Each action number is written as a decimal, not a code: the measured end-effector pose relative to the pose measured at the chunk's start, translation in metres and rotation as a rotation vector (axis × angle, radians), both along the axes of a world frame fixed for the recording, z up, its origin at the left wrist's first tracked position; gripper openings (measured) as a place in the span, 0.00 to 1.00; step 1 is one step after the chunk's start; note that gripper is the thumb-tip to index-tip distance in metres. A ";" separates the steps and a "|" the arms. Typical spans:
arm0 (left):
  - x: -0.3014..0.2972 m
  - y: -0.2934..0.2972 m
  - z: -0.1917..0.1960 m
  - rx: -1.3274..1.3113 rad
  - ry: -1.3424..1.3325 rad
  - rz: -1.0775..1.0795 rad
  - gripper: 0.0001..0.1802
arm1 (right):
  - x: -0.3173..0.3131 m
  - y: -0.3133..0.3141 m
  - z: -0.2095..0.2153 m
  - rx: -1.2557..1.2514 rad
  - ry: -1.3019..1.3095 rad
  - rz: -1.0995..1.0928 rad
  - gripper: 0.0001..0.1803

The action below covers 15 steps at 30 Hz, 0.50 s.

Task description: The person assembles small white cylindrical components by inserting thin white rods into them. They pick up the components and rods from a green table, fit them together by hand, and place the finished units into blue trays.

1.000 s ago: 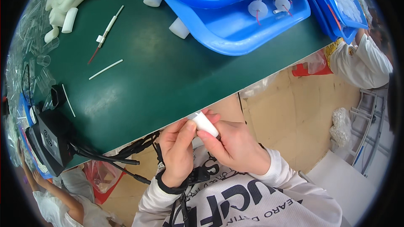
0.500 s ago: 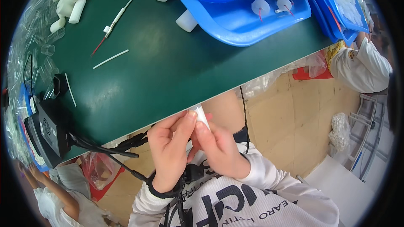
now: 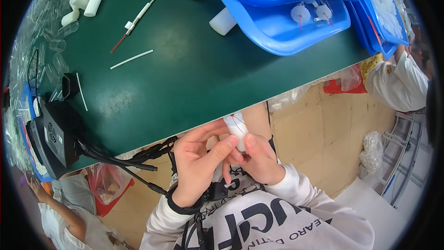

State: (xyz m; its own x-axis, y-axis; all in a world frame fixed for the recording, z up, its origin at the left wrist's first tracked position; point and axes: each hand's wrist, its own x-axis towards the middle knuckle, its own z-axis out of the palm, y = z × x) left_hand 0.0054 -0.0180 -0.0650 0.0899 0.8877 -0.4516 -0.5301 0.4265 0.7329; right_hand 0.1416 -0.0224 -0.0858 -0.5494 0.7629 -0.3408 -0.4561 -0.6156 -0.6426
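Observation:
Just off the table's near edge, both hands grip a short white cylinder (image 3: 237, 129) with a thin red wire running over its upper part. My left hand (image 3: 200, 157) has its thumb pressed on the cylinder's left side, with fingers behind it. From the other side my right hand (image 3: 260, 159) pinches the lower end between thumb and fingers. The cylinder is tilted, its top leaning slightly left. A thin white tube with a red wire and a small white clip (image 3: 131, 25) lies on the green table (image 3: 180, 74), above a loose white stick (image 3: 132, 59).
Stacked blue trays (image 3: 277, 41) fill the far right, one holding round white parts with red wires. White cylinders (image 3: 94, 3) are piled at the far left, beside clear plastic tubes (image 3: 56, 45). A black device (image 3: 60, 134) with cables stands left. Co-workers' arms (image 3: 69, 213) show at both sides.
The white cylinder has been turned and raised between my fingers, so more of it and its red wire now show. Both hands sit slightly farther right in view, which has shifted.

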 end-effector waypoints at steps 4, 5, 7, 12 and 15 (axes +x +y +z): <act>-0.001 0.000 0.002 -0.007 -0.003 0.019 0.15 | -0.007 -0.004 0.007 -0.017 0.012 -0.052 0.24; -0.002 -0.001 0.002 -0.037 -0.020 0.019 0.15 | -0.009 -0.005 0.008 -0.010 0.005 -0.075 0.24; -0.003 0.000 0.005 -0.097 -0.050 0.022 0.14 | -0.016 -0.008 0.009 0.007 -0.005 -0.120 0.23; -0.006 0.002 0.012 -0.192 -0.047 0.033 0.13 | -0.033 -0.012 0.014 -0.037 0.014 -0.235 0.23; -0.005 0.003 0.013 -0.175 -0.033 0.037 0.14 | -0.032 -0.012 0.013 -0.032 -0.023 -0.196 0.27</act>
